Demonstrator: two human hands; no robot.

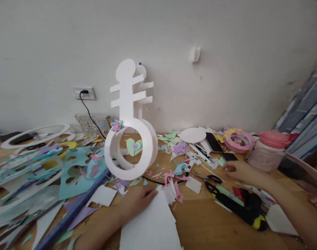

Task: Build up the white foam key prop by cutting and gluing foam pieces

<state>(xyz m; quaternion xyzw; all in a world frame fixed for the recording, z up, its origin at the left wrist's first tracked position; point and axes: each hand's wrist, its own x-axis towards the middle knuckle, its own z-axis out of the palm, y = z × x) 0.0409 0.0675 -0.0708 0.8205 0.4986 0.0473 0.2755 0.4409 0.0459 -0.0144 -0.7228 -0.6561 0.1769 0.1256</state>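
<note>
My left hand (143,198) is closed on the top left edge of a white sheet of paper or board (151,225) lying at the front of the table. Just behind it stands a white guitar-shaped cutout form (126,104), with a ring at its base and crossbars on its neck. A paper flower (117,125) is fixed to the ring. On the right, my right hand (232,169) has its fingers curled together near the scissors (213,178); whatever lies between the fingertips, if anything, is too small to make out. A green paper heart (133,147) shows through the ring.
A glue gun (192,163), phone (213,142), pink tape roll (239,141) and pink-lidded jar (267,152) lie along the back right. A black-and-yellow cutter (239,210) is below my right hand. Paper scraps, a blue tube (75,208) and large scissors (20,222) crowd the left.
</note>
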